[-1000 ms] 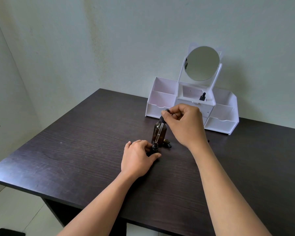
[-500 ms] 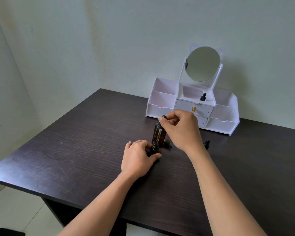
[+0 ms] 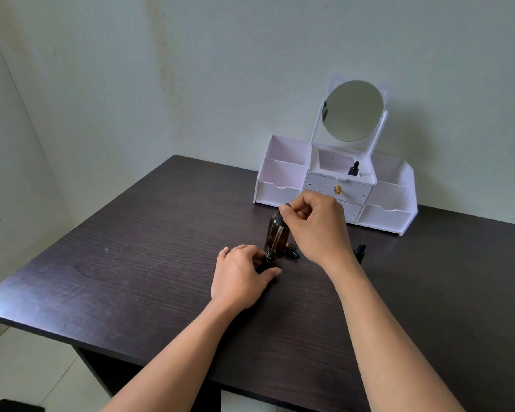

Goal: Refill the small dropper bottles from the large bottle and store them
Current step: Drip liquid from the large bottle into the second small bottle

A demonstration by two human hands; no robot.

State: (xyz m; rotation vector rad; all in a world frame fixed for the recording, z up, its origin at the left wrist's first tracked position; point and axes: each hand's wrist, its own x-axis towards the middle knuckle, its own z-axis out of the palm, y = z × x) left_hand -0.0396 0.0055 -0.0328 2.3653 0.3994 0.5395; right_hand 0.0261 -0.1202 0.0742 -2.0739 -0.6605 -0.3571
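Forearms reach in from the near edge of the dark bench (image 3: 131, 263), and both hands meet a little past its middle. The left hand (image 3: 240, 276) is curled around a small dropper bottle (image 3: 270, 257) standing upright on the bench, thumb on the near side and fingers round the far side, so only its open neck shows. Just above and to the right, the right hand (image 3: 317, 227) pinches the black bulb of a glass pipette (image 3: 276, 234) between thumb and fingertips; the tube slants down to the left, with its tip at or just inside the small bottle's mouth. Whether liquid is passing cannot be told. Directly behind the pipette stands the large bottle (image 3: 268, 230), amber and upright, its neck hidden by the right hand. Beside its base on the right lies a small dark piece (image 3: 292, 252), probably a loose cap. Further right, half hidden by the right wrist, a second small bottle (image 3: 360, 251) stands capped; whether it is filled cannot be told. At the far edge against the wall sits a white organiser (image 3: 280, 185) with a round mirror (image 3: 353, 110), and a third small bottle (image 3: 353, 168) already stands in its upper middle compartment. The job looks partly done: one stored, one being filled, and capping and storing remain.
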